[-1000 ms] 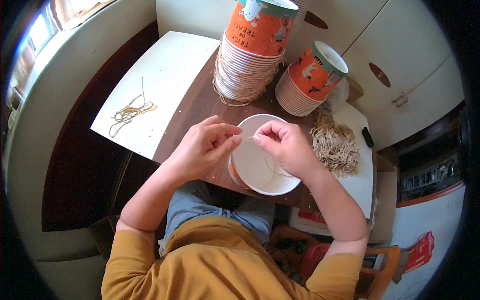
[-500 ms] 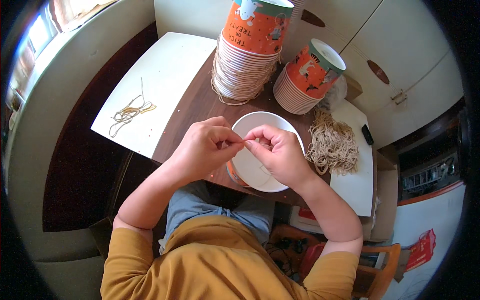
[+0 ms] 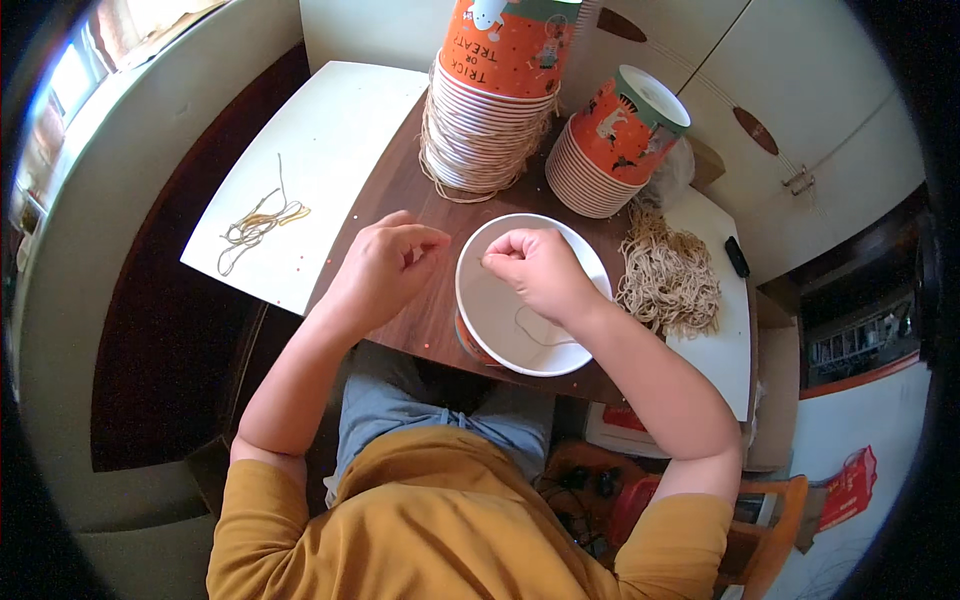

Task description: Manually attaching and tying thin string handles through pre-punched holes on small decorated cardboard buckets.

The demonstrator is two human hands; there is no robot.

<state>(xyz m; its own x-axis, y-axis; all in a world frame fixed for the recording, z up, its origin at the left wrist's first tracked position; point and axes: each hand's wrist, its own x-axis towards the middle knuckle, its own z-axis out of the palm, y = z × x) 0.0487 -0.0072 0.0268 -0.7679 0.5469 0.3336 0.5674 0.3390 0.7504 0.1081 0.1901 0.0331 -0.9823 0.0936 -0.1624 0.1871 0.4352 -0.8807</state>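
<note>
A white-lined paper bucket with an orange outside stands open-side up at the near table edge, in front of me. My right hand is over its opening, thumb and forefinger pinched on a thin cord, part of which loops inside the bucket. Left of the rim, apart from it, my left hand hovers with fingers curled and thumb close to forefinger. Whether anything thin lies between those fingertips is too small to make out.
Behind stands a tall stack of orange buckets with cords around their rims; a shorter bucket stack is right of it. A heap of beige cords lies at right, near a black object. Loose cords lie on the white left leaf.
My hands were together over the bucket, fingertips meeting. Now they are apart: the left has moved left, off the bucket, and more of the white inside and the cord shows.
</note>
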